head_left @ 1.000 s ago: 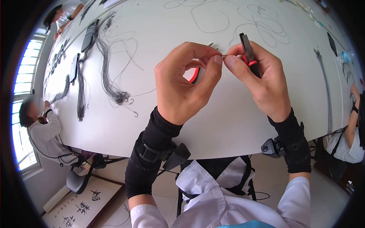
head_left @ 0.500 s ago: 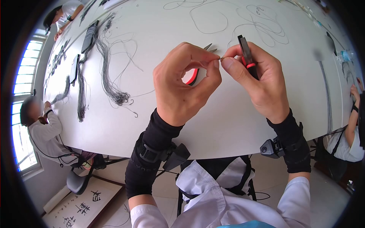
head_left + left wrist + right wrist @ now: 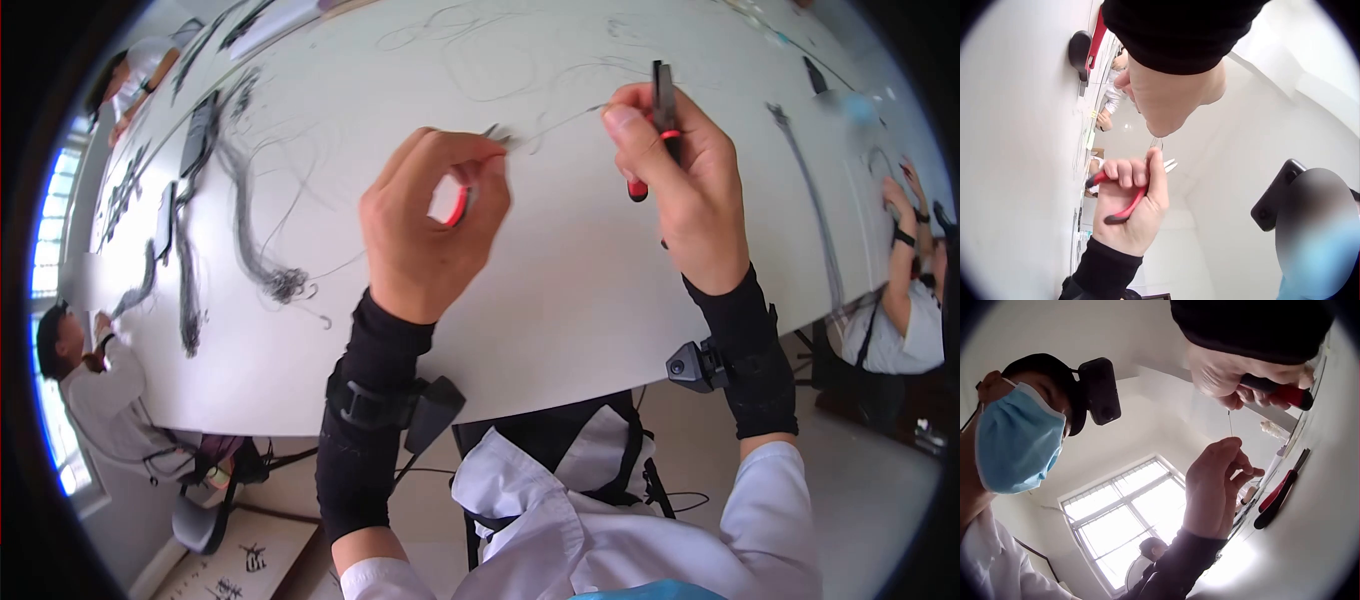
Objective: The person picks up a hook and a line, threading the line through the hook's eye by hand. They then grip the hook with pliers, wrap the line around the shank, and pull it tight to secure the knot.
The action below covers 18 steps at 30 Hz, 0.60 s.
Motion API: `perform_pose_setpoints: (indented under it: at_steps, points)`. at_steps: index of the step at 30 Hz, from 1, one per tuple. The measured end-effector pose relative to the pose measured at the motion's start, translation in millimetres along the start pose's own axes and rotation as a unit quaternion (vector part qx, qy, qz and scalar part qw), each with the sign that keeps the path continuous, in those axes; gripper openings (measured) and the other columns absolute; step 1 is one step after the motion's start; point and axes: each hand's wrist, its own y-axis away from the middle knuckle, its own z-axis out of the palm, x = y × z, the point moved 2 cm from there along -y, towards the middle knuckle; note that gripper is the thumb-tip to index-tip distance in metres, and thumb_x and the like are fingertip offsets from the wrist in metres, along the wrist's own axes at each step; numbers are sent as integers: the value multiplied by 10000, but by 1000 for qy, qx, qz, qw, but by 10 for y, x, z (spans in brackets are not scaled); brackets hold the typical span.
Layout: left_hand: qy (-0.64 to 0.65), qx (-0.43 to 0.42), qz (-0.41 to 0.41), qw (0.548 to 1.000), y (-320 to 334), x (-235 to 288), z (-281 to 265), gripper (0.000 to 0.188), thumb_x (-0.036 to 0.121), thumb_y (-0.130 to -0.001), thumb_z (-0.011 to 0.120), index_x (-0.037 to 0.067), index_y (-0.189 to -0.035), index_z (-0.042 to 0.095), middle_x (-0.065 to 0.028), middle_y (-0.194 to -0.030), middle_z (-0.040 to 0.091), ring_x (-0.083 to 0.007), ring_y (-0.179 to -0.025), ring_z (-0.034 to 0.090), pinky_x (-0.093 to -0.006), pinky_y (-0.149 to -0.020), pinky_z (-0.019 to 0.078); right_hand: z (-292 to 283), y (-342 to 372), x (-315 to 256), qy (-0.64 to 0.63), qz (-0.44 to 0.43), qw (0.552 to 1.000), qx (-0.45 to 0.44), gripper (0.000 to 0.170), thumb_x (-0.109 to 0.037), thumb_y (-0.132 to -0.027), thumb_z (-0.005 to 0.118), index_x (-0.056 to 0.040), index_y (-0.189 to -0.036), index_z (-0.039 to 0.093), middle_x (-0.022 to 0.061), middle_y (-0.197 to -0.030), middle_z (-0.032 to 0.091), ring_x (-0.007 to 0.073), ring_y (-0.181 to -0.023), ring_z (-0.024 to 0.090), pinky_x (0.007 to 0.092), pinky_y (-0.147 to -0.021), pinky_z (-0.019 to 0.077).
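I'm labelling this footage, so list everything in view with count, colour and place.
Thin line: one, greyish, stretched between the hands
Pliers: one, dark jaws, red-and-black handles, in the right hand
Second tool: one, red and black, on table
Strand bundles: at least four, grey, on table
Dark flat objects: at least two, beside left-side bundles
Table: one, white
Other people: at least three, light tops, around table
Window: at least one, bright, in wall
Calligraphy sheet: one, pale, black characters, lower left
Chair: one clearly, grey, left
Face mask: one, blue, worn
Wrist cameras: two, black
Left hand, right hand: bare, above table
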Motion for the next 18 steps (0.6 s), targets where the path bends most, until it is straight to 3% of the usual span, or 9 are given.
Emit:
perform_pose_setpoints:
  at_steps: [3,6,10,14,18]
  points:
    - [4,-7,2,1000,6,12,1,120,-74,-802,698,-13,-900,666,-86,-774,638,-194,-692,613,-275,-676,497,-594,83,-174,-76,-9,992,97,190,-216,-981,651,-28,-1009,639,-49,-668,459,49,-595,410,237,-570,355]
    - [58,-16,-1,998,30,114,61,96,-78,-819,688,-16,-888,661,-78,-764,623,-176,-695,592,-283,-683,487,-1546,308,-455,-126,-37,975,181,152,-156,-988,633,-12,-1029,611,-46,-688,398,68,-615,385,269,-642,378]
    - [70,-104,26,992,109,336,139,95,-58,-811,701,3,-873,663,-67,-764,624,-174,-691,587,-280,-663,477,-2864,993,-1171,-48,-45,948,313,102,-144,-1010,594,-49,-977,572,-33,-680,342,89,-630,374,301,-672,378]
    - [110,-173,42,978,211,446,220,117,-55,-799,704,16,-884,666,-64,-762,626,-197,-709,597,-302,-652,477,-3459,1739,-1846,-8,-97,882,461,110,-127,-1037,549,-21,-1007,556,-23,-668,329,117,-631,319,312,-679,347]
    - [112,-203,46,972,238,455,242,115,-58,-806,696,14,-890,668,-67,-761,623,-208,-706,593,-321,-671,486,-3958,2141,-2224,90,-131,852,498,146,-151,-1044,546,-10,-1004,541,-16,-681,316,121,-619,326,312,-683,402]
